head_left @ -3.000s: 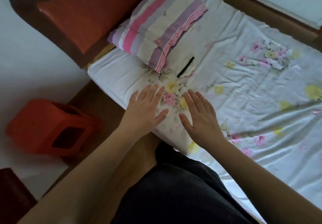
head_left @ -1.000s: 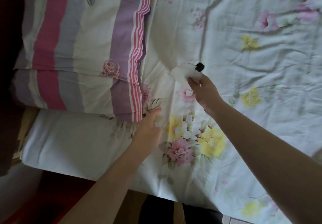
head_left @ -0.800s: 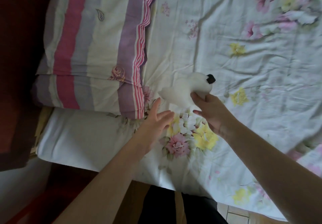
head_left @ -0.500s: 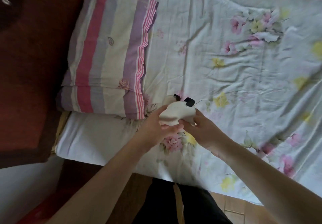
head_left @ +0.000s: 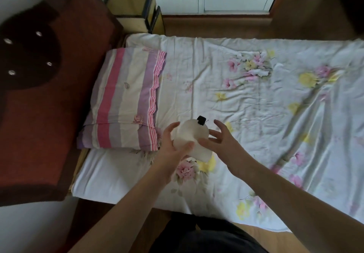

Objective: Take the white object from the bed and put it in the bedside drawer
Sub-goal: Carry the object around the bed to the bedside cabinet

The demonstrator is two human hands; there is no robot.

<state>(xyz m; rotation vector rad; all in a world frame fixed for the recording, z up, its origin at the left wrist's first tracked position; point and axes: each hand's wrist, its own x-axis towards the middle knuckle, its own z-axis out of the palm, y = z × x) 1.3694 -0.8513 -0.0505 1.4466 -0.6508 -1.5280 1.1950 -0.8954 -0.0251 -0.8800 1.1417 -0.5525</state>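
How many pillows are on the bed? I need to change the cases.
1: the striped pillow lies at the head of the bed, left of both hands. None other shows.

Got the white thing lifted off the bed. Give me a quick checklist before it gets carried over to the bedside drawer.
1. White object off the bed sheet: ok, held above it.
2. Left hand grip: ok, thumb and fingers wrap it.
3. Right hand grip: not ok, fingers spread, only the thumb touches.
4. Black tab hanging free: ok.
5. Bedside cabinet in sight: ok, beyond the striped pillow.
6. Drawer open: cannot tell.
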